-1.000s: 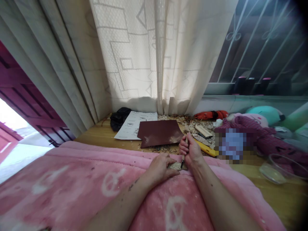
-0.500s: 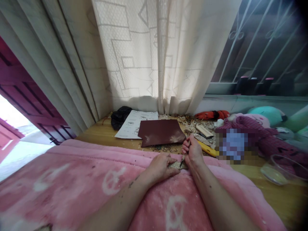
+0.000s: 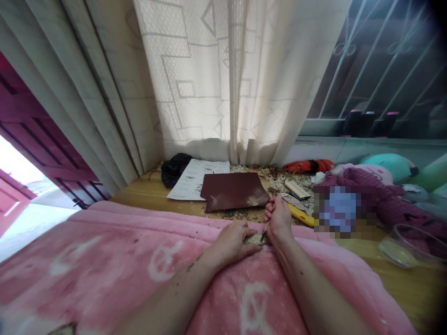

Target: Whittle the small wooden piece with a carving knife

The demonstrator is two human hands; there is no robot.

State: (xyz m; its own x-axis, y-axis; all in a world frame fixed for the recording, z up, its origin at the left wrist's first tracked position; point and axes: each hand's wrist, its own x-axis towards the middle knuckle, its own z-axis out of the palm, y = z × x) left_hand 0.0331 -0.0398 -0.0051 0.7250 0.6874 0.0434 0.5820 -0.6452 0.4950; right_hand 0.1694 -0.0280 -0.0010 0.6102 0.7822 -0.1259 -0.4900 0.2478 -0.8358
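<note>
My left hand is closed at the front edge of the pink blanket, with thumb and fingers gripping a small, flat, pale greenish-grey piece. What that piece is made of I cannot make out. To its right, my right hand is curled around a thin hand tool with a slim shaft and a dark, pointed tip. This tip angles down onto the piece, seemingly touching it. Most of the tool's handle is hidden in my fist. The pink fleece blanket lies beneath both forearms.
Beyond my hands, a dark brown sheet overlaps a printed white paper amid scattered shavings. A black plastic bag lies left. Rightward are a yellow cutter, a beige block, an orange-red bundle, plush toys and a clear bowl.
My right hand has shifted very slightly, and the tool's tip stays at the pale piece. My left hand keeps its hold in the same place.
</note>
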